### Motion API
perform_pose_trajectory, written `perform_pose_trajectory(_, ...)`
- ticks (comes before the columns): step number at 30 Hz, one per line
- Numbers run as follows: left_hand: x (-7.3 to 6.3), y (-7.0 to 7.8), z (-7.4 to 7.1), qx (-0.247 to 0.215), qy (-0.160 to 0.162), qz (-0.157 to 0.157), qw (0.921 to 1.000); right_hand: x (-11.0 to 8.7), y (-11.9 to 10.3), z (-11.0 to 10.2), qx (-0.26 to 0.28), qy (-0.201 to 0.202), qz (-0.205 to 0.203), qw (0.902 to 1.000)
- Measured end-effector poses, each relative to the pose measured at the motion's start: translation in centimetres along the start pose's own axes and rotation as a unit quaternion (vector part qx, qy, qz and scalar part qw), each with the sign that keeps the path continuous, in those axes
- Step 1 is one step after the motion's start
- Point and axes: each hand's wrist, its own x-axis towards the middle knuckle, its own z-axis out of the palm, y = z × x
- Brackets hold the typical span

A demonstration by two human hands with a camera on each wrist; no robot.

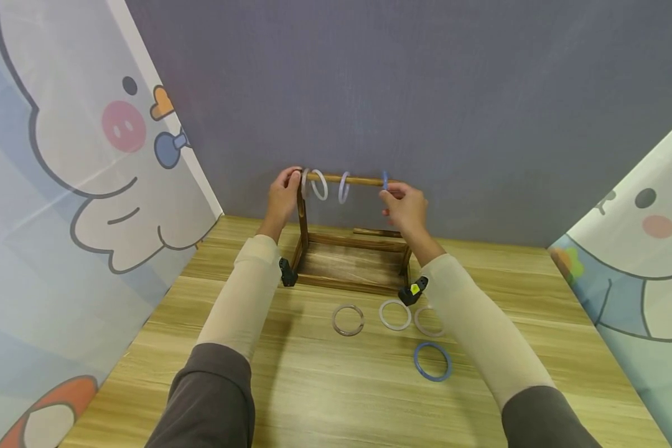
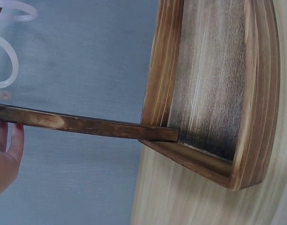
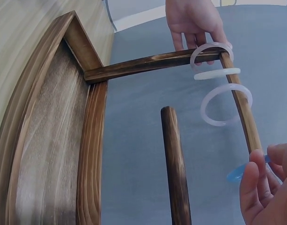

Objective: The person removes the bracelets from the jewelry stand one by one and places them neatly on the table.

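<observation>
A dark-stained wooden bangle rack [image 1: 350, 280] stands against the grey backdrop, with a tray base and a top rod [image 1: 364, 180]. My left hand [image 1: 282, 199] grips the rack's upper left corner, fingers around the post [image 3: 148, 64]. At the rod's other end, my right hand [image 1: 407, 208] pinches a blue bangle [image 3: 236, 173], which is around the rod. Also hanging on the rod are a pale pinkish bangle [image 3: 195, 57] by the left post, a white bangle [image 1: 320, 185] and a lilac bangle [image 1: 343, 188].
On the wood-grain table [image 1: 325, 398] in front lie a brownish bangle [image 1: 348, 333], a white bangle [image 1: 395, 328], a pale pinkish bangle [image 1: 425, 333] partly behind my right forearm, and another blue bangle [image 1: 432, 379]. A second, lower rod [image 3: 173, 164] belongs to the rack. Cartoon-printed panels flank both sides.
</observation>
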Motion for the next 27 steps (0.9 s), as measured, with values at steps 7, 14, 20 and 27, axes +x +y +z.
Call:
perform_pose_trajectory(7,0.0,0.1,0.0,-0.005,-0.002,-0.003,1.0000,0.1,0.6,-1.0,0.003,0.007,0.002,1.0000)
perform_pose_trajectory(14,0.0,0.0,0.0,-0.009,0.000,-0.002,1.0000,0.1,1.0,-2.1,0.002,0.011,0.003,0.9999)
perform_pose_trajectory(20,-0.1,0.1,0.0,-0.005,0.000,-0.002,1.0000,0.0,1.2,-3.1,0.008,0.008,0.011,0.9999)
perform_pose_trajectory(27,-0.1,0.1,0.0,-0.008,0.000,0.000,1.0000,0.0,1.6,-4.3,0.004,0.015,0.019,0.9997)
